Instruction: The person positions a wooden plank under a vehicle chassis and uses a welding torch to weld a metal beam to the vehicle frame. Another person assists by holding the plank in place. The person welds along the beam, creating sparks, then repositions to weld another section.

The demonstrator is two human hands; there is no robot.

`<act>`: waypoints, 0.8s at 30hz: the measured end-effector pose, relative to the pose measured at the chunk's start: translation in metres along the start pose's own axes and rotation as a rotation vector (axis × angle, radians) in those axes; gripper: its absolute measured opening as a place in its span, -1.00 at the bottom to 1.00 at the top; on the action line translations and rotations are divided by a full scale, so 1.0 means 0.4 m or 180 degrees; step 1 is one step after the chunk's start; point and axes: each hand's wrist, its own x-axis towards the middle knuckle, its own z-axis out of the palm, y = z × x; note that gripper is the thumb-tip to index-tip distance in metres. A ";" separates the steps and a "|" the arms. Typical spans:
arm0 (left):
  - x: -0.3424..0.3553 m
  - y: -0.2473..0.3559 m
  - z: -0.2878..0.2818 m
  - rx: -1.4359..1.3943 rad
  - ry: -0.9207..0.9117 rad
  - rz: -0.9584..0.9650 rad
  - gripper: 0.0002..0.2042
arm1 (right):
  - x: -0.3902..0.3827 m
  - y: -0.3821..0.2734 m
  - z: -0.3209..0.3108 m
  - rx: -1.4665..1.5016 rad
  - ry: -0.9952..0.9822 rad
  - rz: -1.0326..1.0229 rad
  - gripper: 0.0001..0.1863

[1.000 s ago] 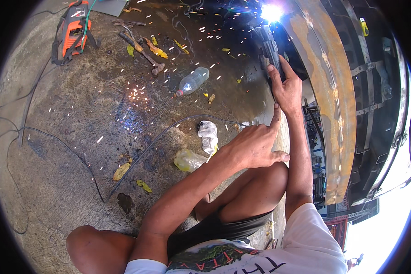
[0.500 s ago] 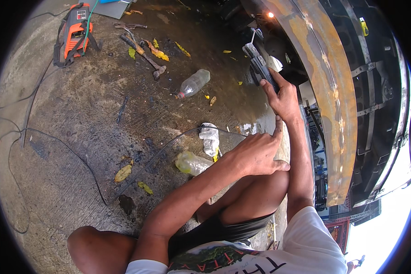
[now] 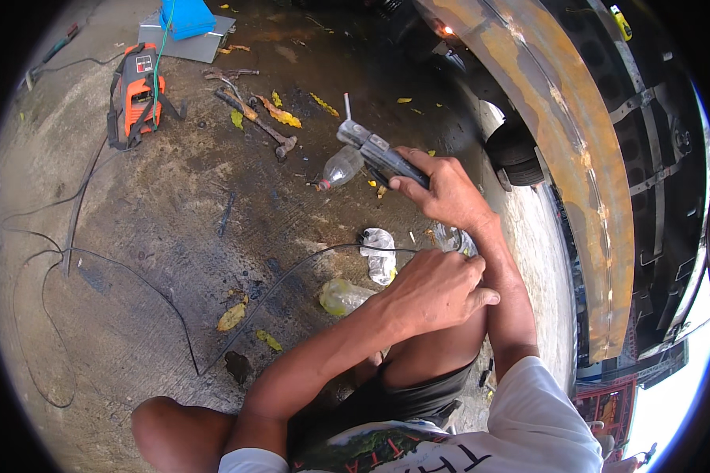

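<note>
My right hand (image 3: pixel 442 185) is closed round the grip of a welding electrode holder (image 3: pixel 383 154). A short pale electrode stub (image 3: pixel 347 106) sticks up from its jaws. The holder is over the floor and partly covers a clear plastic bottle (image 3: pixel 341 168) lying there. My left hand (image 3: pixel 442 292) rests against my right forearm, above my knee, its thumb and forefinger apart with nothing between them; its other fingers are partly hidden. A black cable (image 3: pixel 315 254) runs across the floor toward my hands. An orange glow (image 3: pixel 448 31) shows beside the rusty curved steel beam (image 3: pixel 564 150).
An orange and black welding machine (image 3: pixel 140 98) stands at the far left, near a blue object (image 3: pixel 188 20) on a grey panel. A hammer (image 3: pixel 264 130) lies on the wet concrete. Crumpled clear plastic (image 3: pixel 380 256) and a yellowish bottle (image 3: pixel 343 298) are near my knee.
My right hand has drawn the electrode holder back from the beam toward the left and nearer. My left forefinger, stretched out before, is now bent. The orange glow looks dimmer.
</note>
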 end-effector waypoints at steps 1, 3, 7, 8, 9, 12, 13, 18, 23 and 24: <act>0.002 0.006 0.008 0.0079 -0.0025 0.0103 -0.41 | 0.005 -0.015 -0.002 0.0178 -0.0291 0.0035 -0.45; -0.014 0.018 0.038 0.0140 0.0501 0.0611 -0.48 | 0.032 0.008 0.035 0.0159 -0.0286 -0.0641 -0.44; -0.035 0.053 0.041 0.0302 0.0389 0.0903 -0.41 | 0.078 -0.026 0.091 0.0354 -0.0660 -0.1041 -0.43; -0.036 0.052 0.066 0.0061 0.0474 0.0897 -0.41 | 0.087 -0.027 0.099 0.0341 -0.0756 -0.1151 -0.43; -0.034 0.055 0.078 0.0026 0.0489 0.0857 -0.40 | 0.091 -0.017 0.117 0.0359 -0.0878 -0.1249 -0.42; -0.003 0.081 0.102 0.0021 0.0475 0.0584 -0.42 | 0.095 0.002 0.163 0.0446 -0.1172 -0.1340 -0.44; 0.014 0.096 0.120 -0.0056 0.0480 0.0449 -0.43 | 0.099 0.012 0.177 0.0450 -0.1161 -0.1355 -0.44; 0.158 0.201 0.114 -0.0422 0.0475 -0.0117 -0.43 | 0.062 0.051 0.217 0.0626 -0.1415 -0.1119 -0.44; 0.271 0.305 0.035 -0.0281 0.0463 -0.0513 -0.41 | 0.005 0.059 0.238 0.0930 -0.1503 -0.0951 -0.43; 0.286 0.326 0.021 -0.0299 0.0397 -0.0635 -0.41 | -0.016 0.062 0.249 0.0980 -0.1494 -0.0907 -0.42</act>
